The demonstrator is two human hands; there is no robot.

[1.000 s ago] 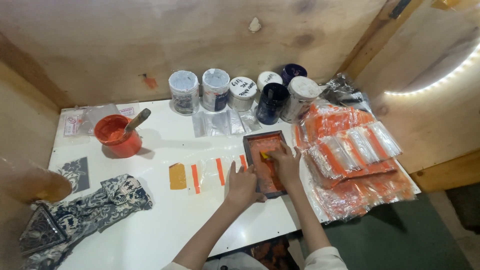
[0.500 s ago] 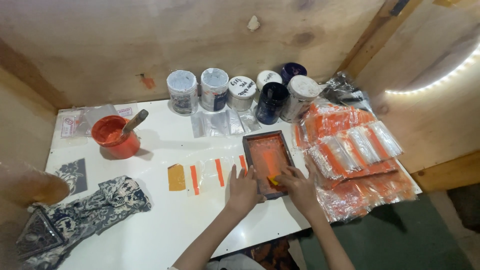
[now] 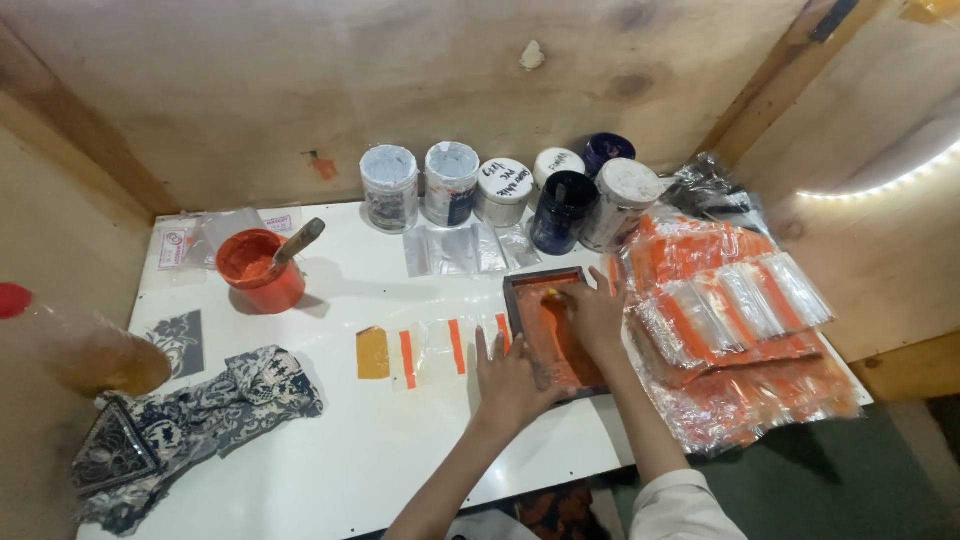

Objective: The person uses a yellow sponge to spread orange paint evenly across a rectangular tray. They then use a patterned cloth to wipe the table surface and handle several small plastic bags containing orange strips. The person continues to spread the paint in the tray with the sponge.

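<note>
One head-worn camera, looking steeply down over the person's own arms.

The single view sits above the near edge of the white table (image 3: 330,440) and faces forward and down toward the plywood back wall (image 3: 300,80), close enough that both forearms enter from the bottom edge. The left hand (image 3: 510,380) and right hand (image 3: 595,315) lie just right of centre at the dark printing frame (image 3: 550,330). The row of paint jars (image 3: 505,190) marks the far side, a wooden side wall (image 3: 60,230) closes the left, and green floor (image 3: 890,480) shows at lower right. There is no second view to share anything with.

Dark-framed printing screen (image 3: 553,330), orange ink inside, flat on white table, right of centre
</note>
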